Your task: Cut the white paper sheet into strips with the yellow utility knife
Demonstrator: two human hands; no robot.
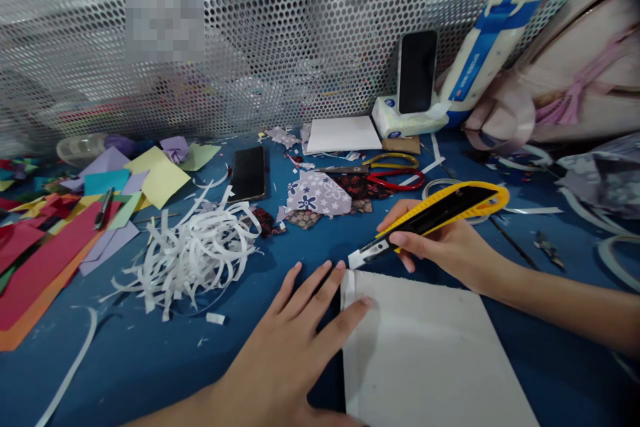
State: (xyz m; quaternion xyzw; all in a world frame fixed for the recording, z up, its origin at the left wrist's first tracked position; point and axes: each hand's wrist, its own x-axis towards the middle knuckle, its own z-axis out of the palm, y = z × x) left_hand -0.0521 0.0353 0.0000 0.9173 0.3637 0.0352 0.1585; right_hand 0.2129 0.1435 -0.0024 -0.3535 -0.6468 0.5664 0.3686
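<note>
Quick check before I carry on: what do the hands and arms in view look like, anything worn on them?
The left hand and right hand are ungloved, with slim fingers. The right forearm shows no sleeve. I see no rings, watch, bracelet or cables.

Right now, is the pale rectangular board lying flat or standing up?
Flat: the pale rectangular board lies broad side up on the blue tabletop, the left hand over its edge.

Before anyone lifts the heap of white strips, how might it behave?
The heap of white strips is probably light and floppy, being thin ribbons. Tangled loops suggest it may lift in clumps; loose ends suggest shedding.
</note>
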